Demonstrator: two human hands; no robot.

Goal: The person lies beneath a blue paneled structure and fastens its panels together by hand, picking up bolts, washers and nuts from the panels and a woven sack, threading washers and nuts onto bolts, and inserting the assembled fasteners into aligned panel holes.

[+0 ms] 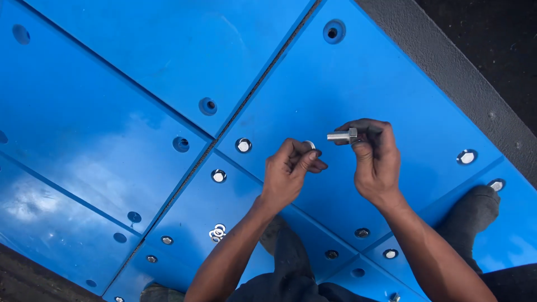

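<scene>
Blue panels (112,128) below; right hand (376,162) pinches a bolt (342,135), left hand (288,172) a washer (309,145).

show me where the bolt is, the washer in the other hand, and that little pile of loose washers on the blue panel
bolt (341,135), head view, on its threaded shank, held by the right hand (376,162).
washer (309,145), head view, on its visible rim, pinched in the left hand (288,173).
loose washers (217,232), head view, on the middle of the pile.

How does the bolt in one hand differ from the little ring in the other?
The bolt is a long silver shank with a hex head, lying sideways in the right hand; the washer is a small flat ring pinched in the left hand. The bolt shows nearly whole; fingers half hide the washer. Both are shiny metal.
</scene>
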